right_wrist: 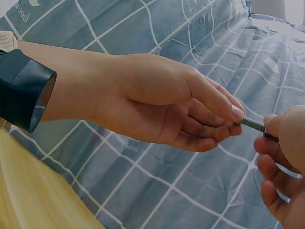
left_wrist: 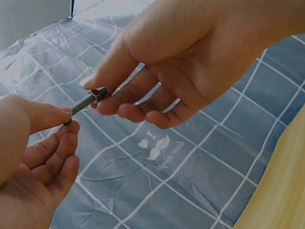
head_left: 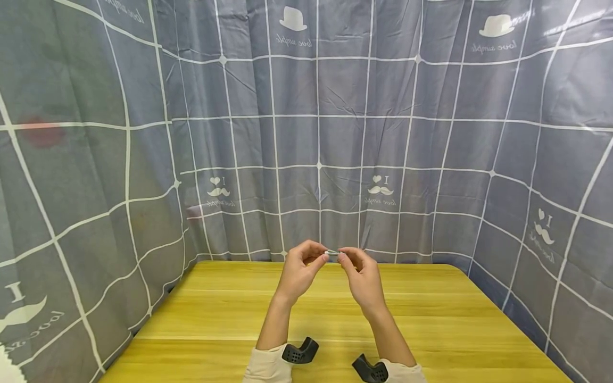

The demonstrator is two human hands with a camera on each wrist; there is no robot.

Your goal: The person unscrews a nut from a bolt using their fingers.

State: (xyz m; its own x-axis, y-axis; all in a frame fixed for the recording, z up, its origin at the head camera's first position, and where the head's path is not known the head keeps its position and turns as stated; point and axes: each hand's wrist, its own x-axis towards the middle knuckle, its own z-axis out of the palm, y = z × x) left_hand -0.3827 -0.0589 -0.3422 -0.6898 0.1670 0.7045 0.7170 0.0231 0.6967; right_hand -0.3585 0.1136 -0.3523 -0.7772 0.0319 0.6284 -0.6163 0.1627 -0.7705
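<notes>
Both hands meet in front of me above the far edge of the table, with a small threaded metal bolt (left_wrist: pixel 83 104) held between them. My left hand (head_left: pixel 298 274) pinches one end of it between thumb and forefinger. At the other end, my right hand (head_left: pixel 365 279) pinches a wider, nut-like piece (left_wrist: pixel 98 94); whether it is a nut or the bolt's head I cannot tell. Bare thread (right_wrist: pixel 252 125) shows between the two sets of fingertips in the right wrist view. The left fingertips mostly cover their end of the bolt.
A yellow wood-grain table (head_left: pixel 306 324) lies under the forearms. Grey curtains (head_left: pixel 297 138) with white grid lines hang behind it and on both sides. Each wrist carries a black mount, one on the left (head_left: pixel 300 351) and one on the right (head_left: pixel 370 369).
</notes>
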